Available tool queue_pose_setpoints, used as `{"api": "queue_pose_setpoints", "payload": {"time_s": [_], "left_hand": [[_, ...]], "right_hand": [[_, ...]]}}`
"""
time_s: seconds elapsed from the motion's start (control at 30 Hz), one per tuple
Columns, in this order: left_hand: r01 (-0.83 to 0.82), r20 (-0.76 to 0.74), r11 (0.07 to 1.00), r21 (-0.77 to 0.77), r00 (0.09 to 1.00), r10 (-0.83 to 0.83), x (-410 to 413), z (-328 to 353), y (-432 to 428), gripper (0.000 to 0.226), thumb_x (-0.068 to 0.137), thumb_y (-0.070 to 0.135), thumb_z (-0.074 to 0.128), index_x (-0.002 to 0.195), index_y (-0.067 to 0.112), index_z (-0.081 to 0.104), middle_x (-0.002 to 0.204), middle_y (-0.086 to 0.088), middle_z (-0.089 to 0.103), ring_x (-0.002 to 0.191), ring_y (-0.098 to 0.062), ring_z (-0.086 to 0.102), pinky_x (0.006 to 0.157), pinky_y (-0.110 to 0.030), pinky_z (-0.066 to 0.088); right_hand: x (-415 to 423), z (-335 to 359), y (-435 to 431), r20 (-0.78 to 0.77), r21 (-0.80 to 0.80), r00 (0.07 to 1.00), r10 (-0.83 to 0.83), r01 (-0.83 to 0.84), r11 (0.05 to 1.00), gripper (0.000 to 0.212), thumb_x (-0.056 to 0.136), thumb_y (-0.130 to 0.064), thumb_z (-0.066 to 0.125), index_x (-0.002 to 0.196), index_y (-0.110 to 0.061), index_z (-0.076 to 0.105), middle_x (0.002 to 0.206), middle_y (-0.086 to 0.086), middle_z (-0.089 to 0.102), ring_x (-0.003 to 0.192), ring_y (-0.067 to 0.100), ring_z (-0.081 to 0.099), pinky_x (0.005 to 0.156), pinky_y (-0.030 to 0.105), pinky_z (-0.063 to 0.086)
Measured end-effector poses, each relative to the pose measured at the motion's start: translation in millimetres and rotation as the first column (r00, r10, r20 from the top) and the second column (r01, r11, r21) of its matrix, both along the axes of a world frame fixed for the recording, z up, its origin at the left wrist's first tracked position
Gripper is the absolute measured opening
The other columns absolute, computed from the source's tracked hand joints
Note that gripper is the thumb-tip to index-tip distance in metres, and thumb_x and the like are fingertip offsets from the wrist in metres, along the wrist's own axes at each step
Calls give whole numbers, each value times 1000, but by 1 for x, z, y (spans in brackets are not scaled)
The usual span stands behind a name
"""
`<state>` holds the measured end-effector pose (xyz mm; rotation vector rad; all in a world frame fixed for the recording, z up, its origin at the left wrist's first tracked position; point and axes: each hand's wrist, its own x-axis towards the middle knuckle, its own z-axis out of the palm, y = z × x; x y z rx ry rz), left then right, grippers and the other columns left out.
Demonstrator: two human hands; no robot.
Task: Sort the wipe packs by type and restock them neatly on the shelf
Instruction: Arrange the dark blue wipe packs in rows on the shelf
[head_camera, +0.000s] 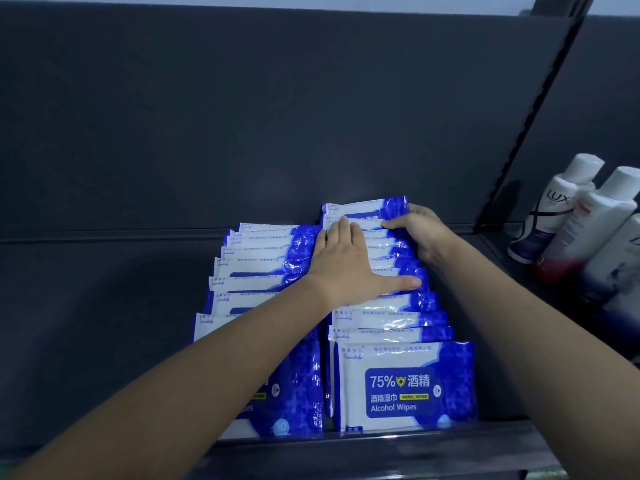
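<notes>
Your left hand lies flat with fingers straight, pressing on the top edges of the right row of wipe packs, thumb stuck out to the right across 1 pack. Your right hand grips the right end of the rear packs in that same row, thumb over the top edge, fingers curled round the side. How many it holds is unclear, probably 2 or 3. The rearmost one sits higher than its neighbours, close to the back panel.

2 rows of blue-and-white packs stand upright on the dark shelf, running front to back, just beside each other. The left row is shorter at the back. The front pack of the right row reads "75%" and "Alcohol Wipes" and sits at the shelf's front lip. Visible packs look like 1 type.

In the way: your left forearm crosses the left row's front pack and hides most of its label. The left hand covers the middle packs of the right row.

Right of the packs, past a slanted dark bracket, stand white bottles, including a LUX bottle. The nearer ones are blurred.
</notes>
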<state>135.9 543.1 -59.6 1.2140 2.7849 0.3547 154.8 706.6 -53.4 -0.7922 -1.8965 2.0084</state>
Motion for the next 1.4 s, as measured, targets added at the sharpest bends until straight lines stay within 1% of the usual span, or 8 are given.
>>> {"api": "queue_pose_setpoints", "payload": {"time_s": [0.23,0.37,0.5,0.6,0.83,1.07,1.2,1.4], "left_hand": [[-2,-69,999,-32,998,0,-9,5,8,136,50,98,41,146,4,22,146,-11,31,138,-27,23,118,-43,12],[40,-77,997,-64,996,-45,-8,8,4,131,57,97,33,149,4,20,152,-11,28,143,-24,18,119,-44,4],[31,-167,994,109,986,-12,-43,36,-19,71,89,68,37,134,16,48,135,-4,50,127,-24,45,107,-39,33],[-89,-133,996,-15,987,86,-86,46,-53,41,97,43,39,117,13,58,122,-8,55,111,-28,53,90,-38,45],[-103,196,982,-158,972,133,-109,40,-85,55,102,49,23,125,12,57,132,-5,54,117,-21,49,93,-31,35],[-206,254,956,-210,932,257,-132,35,-86,37,95,38,42,71,12,52,80,-4,58,73,-18,52,65,-30,37],[-317,474,946,-68,824,310,-133,38,-87,26,89,23,57,66,13,50,69,-4,52,61,-17,46,57,-27,33],[-587,898,807,65,386,209,-147,31,-100,12,85,13,66,77,5,63,68,-8,65,53,-19,62,53,-26,52]], "right_hand": [[-4,-4,-3,40,89,999,32,-35,995,7,90,-12,63,96,-11,64,80,5,71,67,18,68,56,27,55],[-9,-10,-3,75,260,996,-50,29,965,20,92,-19,60,107,-5,61,84,4,67,73,20,65,61,27,52],[0,-8,-2,80,644,973,-216,115,756,30,87,-24,63,110,-7,57,100,-1,59,94,17,58,75,24,39],[11,6,-15,-75,810,991,-115,127,572,33,88,-17,63,118,-8,55,112,0,55,99,11,50,82,17,33],[-28,18,-71,252,858,923,290,-351,375,28,96,-18,51,122,-9,59,118,5,63,109,21,57,89,26,41],[-74,30,-98,578,770,786,218,-614,172,34,98,-24,36,121,-13,59,129,5,58,120,26,50,96,35,37],[-89,33,-112,701,695,701,135,-713,93,37,99,-26,26,113,-14,58,132,6,53,121,25,46,88,38,26],[-98,33,-121,754,654,654,60,-756,31,28,95,-27,27,94,-16,53,118,5,57,107,22,46,86,37,23]]}}
